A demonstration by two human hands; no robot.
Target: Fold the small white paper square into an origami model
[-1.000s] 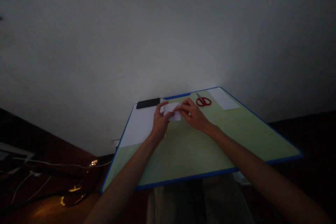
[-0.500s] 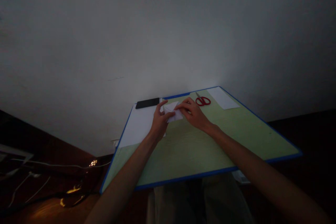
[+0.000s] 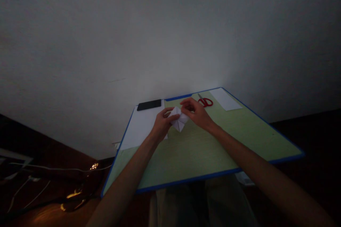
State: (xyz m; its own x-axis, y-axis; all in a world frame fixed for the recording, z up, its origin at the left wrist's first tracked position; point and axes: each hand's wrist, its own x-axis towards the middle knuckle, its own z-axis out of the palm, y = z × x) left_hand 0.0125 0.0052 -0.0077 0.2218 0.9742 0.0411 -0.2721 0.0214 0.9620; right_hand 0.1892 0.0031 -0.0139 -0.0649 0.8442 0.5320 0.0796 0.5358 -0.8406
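Note:
A small folded white paper (image 3: 179,122) is held just above a green board with a blue rim (image 3: 213,145). My left hand (image 3: 162,125) pinches its left side, thumb on top. My right hand (image 3: 196,112) grips its upper right part with curled fingers. The paper shows a point hanging down between both hands. The scene is dim, so the folds are hard to make out.
A white sheet (image 3: 141,126) lies on the board's left part, with a black phone (image 3: 149,105) at its far edge. Red-handled scissors (image 3: 205,101) and another white sheet (image 3: 225,99) lie at the far right. Cables (image 3: 29,181) run over the dark floor at left.
The paper lay flat under both hands; now it is lifted off the board and turned so a corner points down. Both hands have risen slightly with it.

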